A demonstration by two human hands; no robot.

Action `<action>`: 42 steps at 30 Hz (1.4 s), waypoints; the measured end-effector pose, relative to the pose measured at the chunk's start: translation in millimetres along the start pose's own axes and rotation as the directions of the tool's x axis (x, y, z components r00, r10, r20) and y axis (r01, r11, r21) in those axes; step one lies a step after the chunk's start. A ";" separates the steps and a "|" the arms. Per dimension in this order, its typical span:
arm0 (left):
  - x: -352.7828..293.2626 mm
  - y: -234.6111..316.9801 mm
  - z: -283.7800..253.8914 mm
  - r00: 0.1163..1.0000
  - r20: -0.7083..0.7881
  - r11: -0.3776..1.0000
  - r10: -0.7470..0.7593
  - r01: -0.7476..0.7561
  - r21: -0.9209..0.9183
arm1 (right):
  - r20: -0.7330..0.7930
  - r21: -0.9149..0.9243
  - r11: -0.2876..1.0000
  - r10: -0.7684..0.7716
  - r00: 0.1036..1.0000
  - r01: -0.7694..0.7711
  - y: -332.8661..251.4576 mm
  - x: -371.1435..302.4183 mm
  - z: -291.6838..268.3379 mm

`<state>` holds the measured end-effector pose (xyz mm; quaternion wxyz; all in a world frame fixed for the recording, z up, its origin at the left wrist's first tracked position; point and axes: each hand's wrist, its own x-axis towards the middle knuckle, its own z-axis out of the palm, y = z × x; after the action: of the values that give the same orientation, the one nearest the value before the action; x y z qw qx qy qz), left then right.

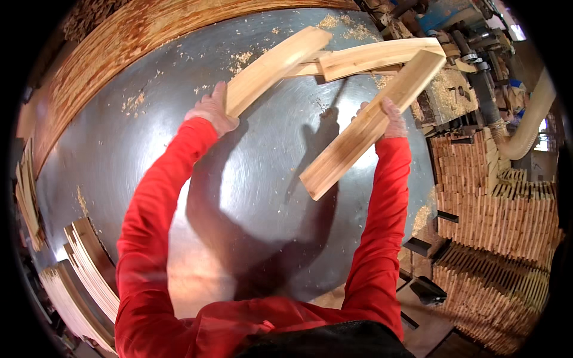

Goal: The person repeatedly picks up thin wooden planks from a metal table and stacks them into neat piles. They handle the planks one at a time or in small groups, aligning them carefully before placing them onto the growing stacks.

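My left hand (213, 112) is closed on the near end of a pale wooden board (276, 67), which slants away to the upper right. Its fingers are partly hidden by the board. In my right hand (394, 119) I grip a second wooden board (363, 136) around its middle, thumb over the top face and fingertips showing at the far edge. This board is tilted, its lower left end above the metal tabletop (268, 173). Between the two, at the far side, lies another board (377, 58) on top of further pieces, partly covered.
Wood shavings (133, 102) are scattered over the tabletop. A long brown-patterned wooden panel (95, 89) runs along the far left edge. Stacks of boards stand at lower left (89, 268) and right (495, 221). Machinery (471, 53) and a pale hose (534, 122) are at upper right.
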<state>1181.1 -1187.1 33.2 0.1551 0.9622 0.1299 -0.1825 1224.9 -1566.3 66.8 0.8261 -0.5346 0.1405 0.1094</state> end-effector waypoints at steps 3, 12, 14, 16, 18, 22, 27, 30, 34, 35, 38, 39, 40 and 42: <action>31.1 -34.4 -12.8 0.962 0.100 0.831 0.253 -0.163 -0.532 | 0.143 0.143 0.989 0.008 0.990 -0.029 21.8 15.3 -2.4; 177.1 110.5 -34.6 0.892 0.020 0.791 0.452 -0.390 -0.471 | -0.260 0.471 0.837 -0.170 0.951 0.278 105.9 79.7 6.1; 206.5 128.9 -21.1 0.886 0.064 0.785 0.458 -0.371 -0.496 | -0.358 0.364 0.792 -0.366 0.859 0.490 126.6 117.5 -24.3; 239.1 76.4 0.8 0.814 0.199 0.687 0.545 -0.298 -0.662 | -0.250 0.502 0.793 -0.249 0.936 0.345 124.0 114.5 47.9; 219.5 70.0 23.5 0.779 0.211 0.673 0.590 -0.331 -0.661 | -0.209 0.546 0.791 -0.188 0.960 0.274 110.8 106.3 87.1; 96.6 44.8 27.0 0.874 0.084 0.634 0.479 -0.279 -0.721 | 0.230 0.459 0.888 -0.148 0.962 0.027 148.8 108.0 82.9; -82.7 -22.7 61.0 0.968 -0.129 0.399 0.216 -0.208 -0.893 | 0.549 0.299 0.917 0.061 0.834 -0.264 202.0 14.2 123.8; -197.9 -65.3 99.6 0.994 0.071 0.174 0.085 0.055 -0.983 | 0.453 0.288 0.854 0.277 0.847 -0.433 205.5 -97.5 137.8; -314.0 -144.3 135.6 0.969 0.236 0.042 0.078 0.234 -0.971 | 0.552 -0.179 0.967 0.252 0.795 -0.182 263.9 -154.6 108.2; -342.0 -149.6 137.2 0.984 0.179 -0.135 0.008 0.178 -0.975 | 0.484 -0.262 0.955 0.254 0.838 -0.138 260.4 -164.8 105.6; -396.7 -195.5 165.7 0.980 0.122 -0.015 -0.159 0.121 -0.993 | 0.332 -0.496 0.863 0.092 0.939 0.091 245.4 -175.2 89.5; -396.7 -227.3 178.1 0.984 0.098 0.129 -0.148 0.118 -0.985 | 0.320 -0.532 0.829 0.008 0.947 0.173 241.1 -175.9 82.9; -390.8 -232.1 161.5 0.982 0.113 -0.064 -0.150 0.104 -0.993 | 0.322 -0.545 0.801 -0.074 0.944 0.248 241.1 -176.7 75.6; -390.3 -242.8 157.3 0.969 0.127 -0.355 -0.210 0.045 -0.934 | 0.389 -0.434 0.853 -0.111 0.914 0.288 244.6 -204.2 82.9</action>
<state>706.7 -1094.1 -14.2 0.8449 0.4126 0.3387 0.0338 962.2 -1397.8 -38.2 0.6848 -0.7071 -0.0978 0.1465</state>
